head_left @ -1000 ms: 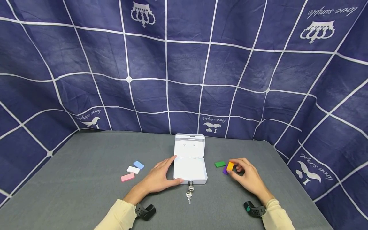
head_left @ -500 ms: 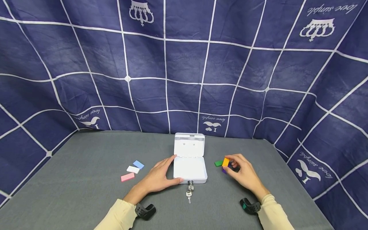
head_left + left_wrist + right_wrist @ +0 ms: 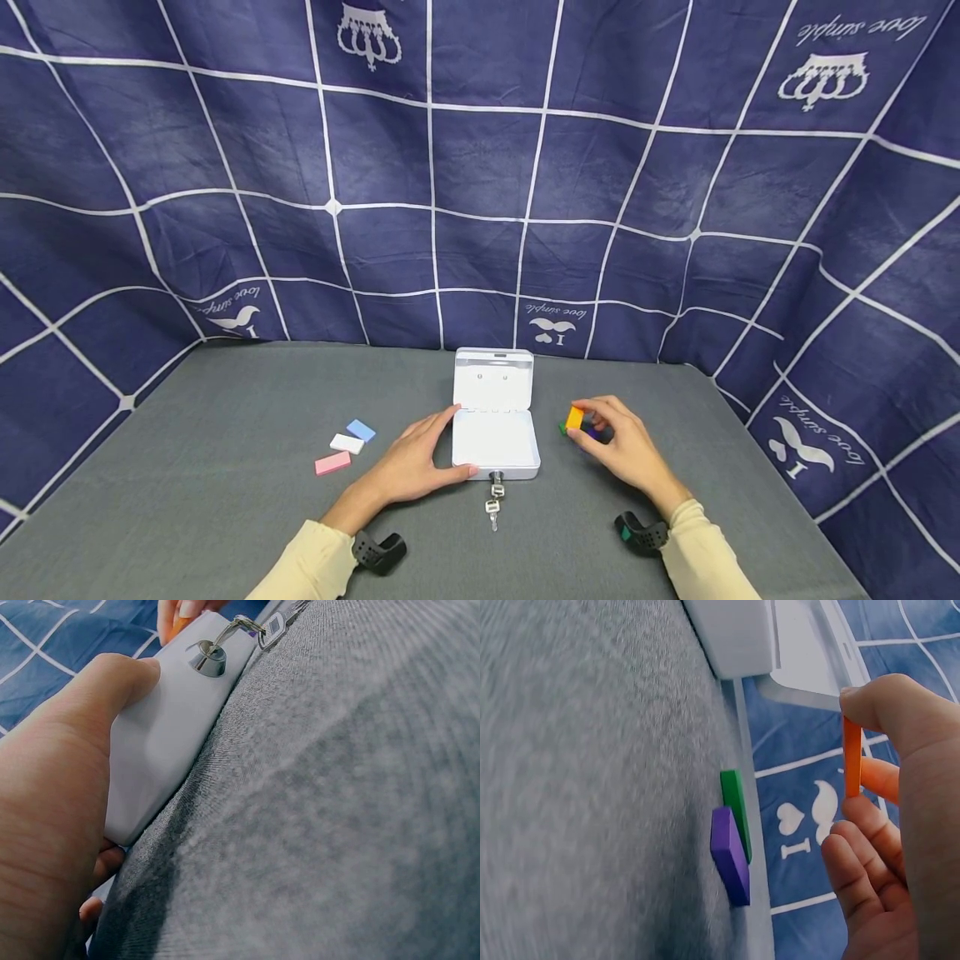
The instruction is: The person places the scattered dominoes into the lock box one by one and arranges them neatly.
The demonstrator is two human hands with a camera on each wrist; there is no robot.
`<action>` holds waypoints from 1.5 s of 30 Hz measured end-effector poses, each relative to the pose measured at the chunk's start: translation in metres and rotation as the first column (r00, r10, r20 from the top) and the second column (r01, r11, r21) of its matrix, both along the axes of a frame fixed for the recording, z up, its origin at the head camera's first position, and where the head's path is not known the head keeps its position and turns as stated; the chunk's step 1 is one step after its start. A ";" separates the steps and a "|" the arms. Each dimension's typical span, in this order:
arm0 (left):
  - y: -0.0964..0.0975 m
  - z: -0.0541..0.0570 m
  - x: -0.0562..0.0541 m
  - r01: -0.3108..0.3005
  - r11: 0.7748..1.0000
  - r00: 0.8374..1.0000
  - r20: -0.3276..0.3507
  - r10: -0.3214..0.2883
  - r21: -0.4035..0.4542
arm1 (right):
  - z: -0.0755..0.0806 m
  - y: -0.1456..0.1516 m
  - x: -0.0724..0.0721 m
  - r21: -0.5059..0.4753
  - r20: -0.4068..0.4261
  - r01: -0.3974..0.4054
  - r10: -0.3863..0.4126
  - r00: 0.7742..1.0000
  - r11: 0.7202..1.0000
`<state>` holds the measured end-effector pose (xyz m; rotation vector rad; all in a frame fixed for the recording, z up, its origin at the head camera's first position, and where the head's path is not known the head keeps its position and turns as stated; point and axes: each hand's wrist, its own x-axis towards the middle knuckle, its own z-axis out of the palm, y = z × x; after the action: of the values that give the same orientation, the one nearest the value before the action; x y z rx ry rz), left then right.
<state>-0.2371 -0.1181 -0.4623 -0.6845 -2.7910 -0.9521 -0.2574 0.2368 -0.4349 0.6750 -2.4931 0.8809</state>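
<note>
A small white cash box [image 3: 519, 473] stands on the grey cloth with its lid [image 3: 493, 387] raised. My left hand [image 3: 415, 465] holds the box by its left side, thumb on the front wall and fingers round toward the back. Keys [image 3: 492, 505] on a ring hang from the front lock [image 3: 208, 660]. To the right of the box, my right hand [image 3: 628, 446] pinches an orange domino-like block [image 3: 852, 757] between thumb and fingers, raised off the cloth. Below it lie a green block [image 3: 736, 814] and a purple block [image 3: 730, 855], mostly hidden by the hand in the head view.
Left of the box lie a blue block [image 3: 362, 430], a white block [image 3: 347, 443] and a pink block [image 3: 333, 463], close together. A dark blue curtain [image 3: 480, 167] with white lines rises behind the table [image 3: 247, 467].
My right hand has moved left toward the box with the orange block, passing from over the purple block to over the green one. The left hand and the box stay put.
</note>
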 end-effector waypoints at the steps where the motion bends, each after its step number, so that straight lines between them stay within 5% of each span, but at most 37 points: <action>1: 0.000 0.000 0.000 0.000 1.000 1.000 0.002 0.000 0.001 | 0.000 -0.001 0.000 0.000 0.004 -0.004 0.004 1.000 1.000; 29: 0.000 0.000 0.000 0.002 1.000 1.000 -0.002 -0.002 -0.001 | 0.010 -0.040 -0.005 -0.019 -0.052 -0.115 0.114 0.992 0.993; 45: 0.000 0.001 0.001 -0.006 1.000 1.000 0.015 0.006 -0.002 | 0.016 -0.062 -0.006 -0.034 -0.002 -0.161 0.161 0.987 0.986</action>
<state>-0.2362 -0.1177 -0.4616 -0.6719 -2.8059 -0.9579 -0.2635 0.1751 -0.4185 0.8747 -2.4453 0.9780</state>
